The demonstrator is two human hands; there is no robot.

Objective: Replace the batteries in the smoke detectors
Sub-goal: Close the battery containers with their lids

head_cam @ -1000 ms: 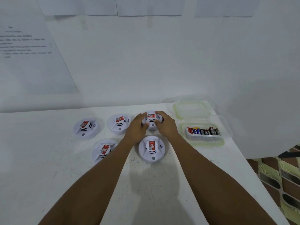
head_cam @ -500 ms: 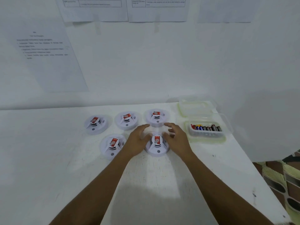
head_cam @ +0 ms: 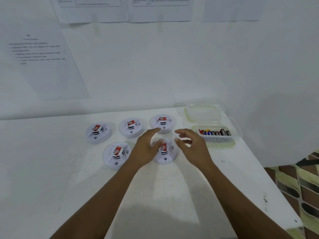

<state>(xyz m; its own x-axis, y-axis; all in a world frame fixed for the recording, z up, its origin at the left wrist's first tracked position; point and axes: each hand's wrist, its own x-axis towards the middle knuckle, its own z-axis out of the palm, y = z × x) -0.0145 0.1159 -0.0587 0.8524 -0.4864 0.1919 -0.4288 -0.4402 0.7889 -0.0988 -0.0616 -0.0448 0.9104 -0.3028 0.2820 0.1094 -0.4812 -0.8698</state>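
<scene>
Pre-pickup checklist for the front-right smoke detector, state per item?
1. Hands free: left hand and right hand hold nothing. ok
2. Target placed: front-right detector sits flat on the table, between the hands. ok
3. Grip on it: neither hand's fingers are curled round it. not ok
4. Spares ready: batteries lie in the container. ok
5. Container open: lid lies behind it. ok
6. Battery compartment state: underside hidden. cannot tell
</scene>
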